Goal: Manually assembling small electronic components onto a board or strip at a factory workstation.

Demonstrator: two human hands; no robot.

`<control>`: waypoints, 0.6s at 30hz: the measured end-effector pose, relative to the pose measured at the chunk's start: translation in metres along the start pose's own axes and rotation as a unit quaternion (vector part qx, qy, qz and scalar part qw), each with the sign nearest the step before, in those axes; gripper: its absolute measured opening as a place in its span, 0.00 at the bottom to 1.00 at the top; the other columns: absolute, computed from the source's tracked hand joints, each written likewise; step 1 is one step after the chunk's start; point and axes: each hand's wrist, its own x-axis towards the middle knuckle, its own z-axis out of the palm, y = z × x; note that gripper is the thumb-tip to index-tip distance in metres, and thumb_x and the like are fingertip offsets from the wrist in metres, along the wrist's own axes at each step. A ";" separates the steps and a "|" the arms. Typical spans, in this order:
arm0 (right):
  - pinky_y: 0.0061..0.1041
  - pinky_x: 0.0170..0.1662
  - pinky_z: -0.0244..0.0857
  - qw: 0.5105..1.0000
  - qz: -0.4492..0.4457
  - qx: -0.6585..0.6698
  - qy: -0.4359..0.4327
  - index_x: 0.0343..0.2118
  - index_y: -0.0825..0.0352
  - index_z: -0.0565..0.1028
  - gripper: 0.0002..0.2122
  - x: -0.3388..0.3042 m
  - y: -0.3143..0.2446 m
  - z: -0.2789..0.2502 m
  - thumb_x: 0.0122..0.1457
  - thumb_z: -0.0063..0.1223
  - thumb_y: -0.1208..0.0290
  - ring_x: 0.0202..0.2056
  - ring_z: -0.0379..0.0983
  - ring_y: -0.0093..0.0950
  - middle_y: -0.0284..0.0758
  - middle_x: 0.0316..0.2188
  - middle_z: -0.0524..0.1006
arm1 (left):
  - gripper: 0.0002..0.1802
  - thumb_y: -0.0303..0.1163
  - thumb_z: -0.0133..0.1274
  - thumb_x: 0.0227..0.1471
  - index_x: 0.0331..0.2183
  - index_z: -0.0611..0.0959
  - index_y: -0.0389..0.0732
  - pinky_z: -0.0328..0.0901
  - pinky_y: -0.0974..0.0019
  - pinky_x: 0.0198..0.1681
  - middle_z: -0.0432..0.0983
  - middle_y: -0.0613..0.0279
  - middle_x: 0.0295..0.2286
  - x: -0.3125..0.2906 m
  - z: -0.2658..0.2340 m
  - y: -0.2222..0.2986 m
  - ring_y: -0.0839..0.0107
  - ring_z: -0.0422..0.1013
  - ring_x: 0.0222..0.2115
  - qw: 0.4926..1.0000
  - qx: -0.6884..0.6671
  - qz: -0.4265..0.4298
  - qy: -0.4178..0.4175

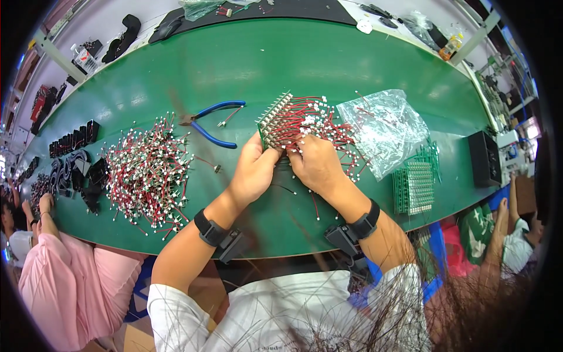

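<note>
My left hand [255, 167] is closed on the near left edge of a panel of small circuit boards [275, 114], held tilted above the table. Many red wires with white connectors [314, 117] stick out from the panel toward the right. Close beside it, my right hand [316, 161] is closed too, fingertips pinched together at the near end of the wires. What exactly sits between those fingertips is hidden. Blue-handled cutters [214, 141] lie beyond my left hand, with a loose wired piece [230, 116] by their handles.
A large heap of red-wired parts [149, 176] covers the table at left, with black parts [76, 141] past it. At right lie a clear plastic bag [387, 129], stacked green board panels [414, 188] and a black box [484, 158]. A co-worker's hand [46, 203] is at far left.
</note>
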 end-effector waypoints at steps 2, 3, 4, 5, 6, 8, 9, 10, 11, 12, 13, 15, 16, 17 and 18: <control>0.42 0.29 0.68 1.000 0.002 0.001 0.001 0.32 0.71 0.74 0.06 0.000 0.000 0.000 0.50 0.54 0.80 0.26 0.74 0.47 0.47 0.25 0.76 | 0.19 0.14 0.39 0.52 0.46 0.73 0.34 0.66 0.67 0.48 0.75 0.60 0.43 0.000 0.003 0.001 0.73 0.71 0.43 1.000 -0.002 0.003 0.008; 0.42 0.29 0.68 1.000 -0.001 0.003 0.002 0.33 0.71 0.74 0.06 0.000 0.000 0.000 0.50 0.54 0.80 0.26 0.74 0.47 0.47 0.24 0.76 | 0.19 0.14 0.40 0.52 0.46 0.73 0.34 0.66 0.68 0.47 0.75 0.60 0.43 -0.001 0.004 0.002 0.74 0.71 0.43 1.000 0.000 0.000 0.013; 0.42 0.29 0.68 1.000 -0.004 0.005 0.003 0.33 0.71 0.74 0.07 0.000 0.000 0.000 0.50 0.54 0.80 0.26 0.74 0.47 0.47 0.24 0.76 | 0.19 0.14 0.40 0.52 0.46 0.74 0.34 0.66 0.69 0.46 0.75 0.61 0.42 -0.001 0.005 0.003 0.75 0.71 0.42 1.000 0.003 -0.003 0.019; 0.42 0.29 0.68 1.000 -0.005 0.005 0.003 0.33 0.71 0.74 0.07 0.001 -0.001 0.000 0.50 0.54 0.80 0.26 0.74 0.47 0.47 0.24 0.76 | 0.19 0.14 0.40 0.52 0.46 0.74 0.34 0.66 0.69 0.46 0.75 0.61 0.42 0.000 0.004 0.002 0.75 0.71 0.42 1.000 0.002 -0.002 0.019; 0.42 0.29 0.68 1.000 -0.001 0.004 0.003 0.33 0.71 0.74 0.07 0.001 -0.001 0.000 0.50 0.54 0.80 0.26 0.74 0.47 0.46 0.24 0.76 | 0.19 0.15 0.40 0.52 0.46 0.74 0.34 0.66 0.69 0.45 0.75 0.61 0.42 0.000 0.004 0.001 0.75 0.71 0.41 1.000 0.005 -0.001 0.020; 0.42 0.29 0.68 1.000 0.004 0.004 0.003 0.33 0.71 0.74 0.07 0.000 0.000 0.001 0.49 0.54 0.80 0.26 0.74 0.47 0.46 0.24 0.76 | 0.19 0.15 0.41 0.52 0.46 0.74 0.34 0.66 0.70 0.44 0.75 0.62 0.41 0.000 0.004 0.000 0.76 0.71 0.40 1.000 0.006 0.000 0.021; 0.42 0.30 0.69 1.000 0.000 0.001 0.003 0.33 0.71 0.74 0.07 0.000 0.001 0.001 0.49 0.54 0.80 0.26 0.74 0.47 0.46 0.24 0.76 | 0.19 0.15 0.40 0.52 0.46 0.74 0.34 0.66 0.70 0.44 0.75 0.62 0.41 0.000 0.004 0.000 0.76 0.71 0.40 1.000 0.013 0.002 0.024; 0.42 0.30 0.69 1.000 -0.004 -0.001 0.003 0.32 0.71 0.74 0.07 0.000 0.001 0.002 0.49 0.54 0.80 0.26 0.74 0.47 0.46 0.24 0.76 | 0.19 0.15 0.40 0.51 0.46 0.74 0.34 0.66 0.70 0.44 0.75 0.62 0.41 -0.001 0.004 0.000 0.76 0.71 0.39 0.999 0.020 0.004 0.026; 0.42 0.30 0.69 1.000 -0.004 -0.001 0.003 0.32 0.71 0.74 0.07 -0.001 0.001 0.002 0.49 0.54 0.80 0.26 0.74 0.47 0.46 0.24 0.76 | 0.19 0.15 0.40 0.51 0.46 0.74 0.34 0.66 0.70 0.44 0.75 0.62 0.41 0.000 0.004 0.000 0.76 0.71 0.39 0.999 0.019 0.005 0.026; 0.42 0.30 0.69 1.000 0.004 -0.012 -0.009 0.32 0.71 0.74 0.07 -0.001 0.002 0.001 0.48 0.54 0.80 0.27 0.74 0.47 0.46 0.24 0.76 | 0.19 0.14 0.40 0.51 0.46 0.74 0.34 0.66 0.70 0.45 0.75 0.61 0.41 0.000 0.003 -0.001 0.76 0.71 0.40 1.000 0.023 0.011 0.018; 0.41 0.30 0.69 0.999 0.013 -0.023 -0.021 0.32 0.70 0.74 0.07 -0.002 0.002 0.001 0.48 0.54 0.80 0.27 0.74 0.47 0.46 0.25 0.76 | 0.19 0.14 0.40 0.51 0.46 0.74 0.34 0.66 0.70 0.45 0.75 0.61 0.42 0.000 0.003 -0.001 0.75 0.71 0.41 0.999 0.027 0.017 0.009; 0.42 0.30 0.69 1.000 0.010 -0.016 -0.014 0.32 0.70 0.74 0.07 -0.001 0.001 0.001 0.49 0.54 0.80 0.27 0.74 0.47 0.46 0.25 0.76 | 0.20 0.14 0.40 0.51 0.47 0.73 0.34 0.66 0.69 0.47 0.75 0.60 0.43 0.000 0.004 -0.001 0.74 0.71 0.42 1.000 0.024 0.012 0.013; 0.42 0.30 0.69 1.000 0.007 -0.008 -0.008 0.32 0.70 0.74 0.06 0.000 0.001 0.002 0.49 0.54 0.79 0.27 0.74 0.47 0.46 0.25 0.76 | 0.20 0.14 0.39 0.51 0.47 0.73 0.34 0.66 0.69 0.48 0.75 0.60 0.44 0.000 0.004 -0.001 0.73 0.71 0.43 1.000 0.022 0.009 0.017; 0.42 0.30 0.69 1.000 0.006 -0.007 -0.008 0.32 0.70 0.74 0.06 0.001 -0.001 0.001 0.49 0.54 0.79 0.27 0.74 0.47 0.46 0.25 0.76 | 0.20 0.14 0.39 0.51 0.47 0.73 0.34 0.66 0.69 0.48 0.75 0.60 0.44 0.000 0.004 0.000 0.73 0.71 0.43 1.000 0.023 0.009 0.018; 0.42 0.30 0.68 1.000 0.015 -0.013 -0.003 0.33 0.70 0.73 0.06 0.004 -0.003 -0.002 0.50 0.54 0.79 0.27 0.74 0.47 0.46 0.25 0.76 | 0.21 0.13 0.39 0.51 0.48 0.72 0.33 0.66 0.67 0.50 0.74 0.59 0.45 0.002 0.003 0.000 0.72 0.71 0.45 1.000 0.012 0.014 0.022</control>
